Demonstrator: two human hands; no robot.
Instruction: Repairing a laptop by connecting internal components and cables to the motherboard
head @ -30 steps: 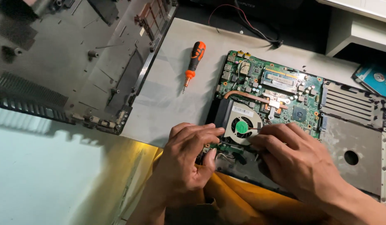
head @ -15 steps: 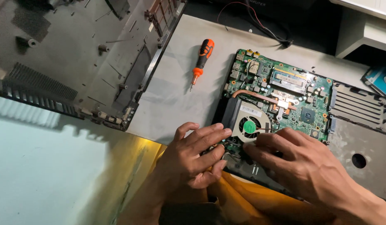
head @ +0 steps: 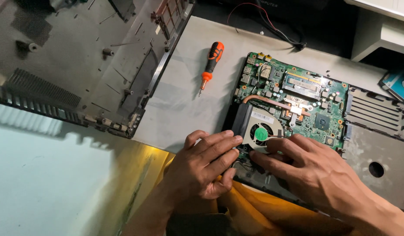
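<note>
chassis: open laptop base [head: 376, 175], dark grey, holds the green motherboard [head: 293, 102] in its upper-left part; bare grey metal panel with a round hole at 4 o'clock of the board.
board contents: cooling fan [head: 261, 131] with green hub sits at the board's 7 o'clock corner; copper heat pipe [head: 271, 102] runs from the fan toward 2 o'clock; memory stick [head: 303, 85] at 12 o'clock.
left hand [head: 204, 168]: palm down, fingers stretched toward 2 o'clock, tips on the chassis edge just beside the fan at its 8 o'clock. Flat press, not wrapped around anything.
right hand [head: 315, 172]: palm down, fingers pointing to 10 o'clock, tips touching the board just under the fan at 6 o'clock. Whether they pinch something small there, cannot tell.
gap: fingertips of both hands near each other, not touching.
screwdriver [head: 210, 65]: orange-black, lies loose on the grey desk [head: 184, 105], 10 o'clock of the fan, well apart from both hands.
other shell: detached laptop cover [head: 71, 65], inside face up, at 9 o'clock of the screwdriver.
drive: blue-labelled hard disk [head: 400, 85] at the far 3 o'clock edge.
</note>
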